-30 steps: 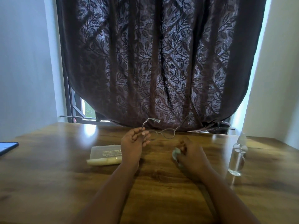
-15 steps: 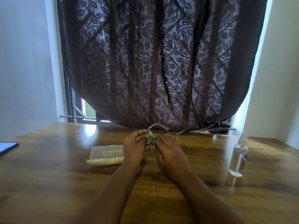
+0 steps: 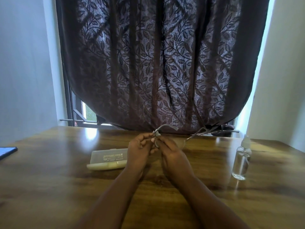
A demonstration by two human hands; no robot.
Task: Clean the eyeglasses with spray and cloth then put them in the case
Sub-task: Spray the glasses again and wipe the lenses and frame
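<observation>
My left hand pinches the thin-framed eyeglasses at their left side, held just above the wooden table. One temple arm curves up and right, the other sticks out to the right. My right hand presses a small pale cloth against the left lens, right beside my left fingers; most of the cloth and that lens are hidden by my hands. The pale, closed glasses case lies flat just left of my left hand. The clear spray bottle stands upright at the right.
A dark leaf-patterned curtain hangs behind the table's far edge. A dark flat device lies at the left edge. White walls stand on both sides.
My right hand lifted the cloth from the table and brought it up to the glasses in my left hand. The glasses tilted, their right temple now pointing right.
</observation>
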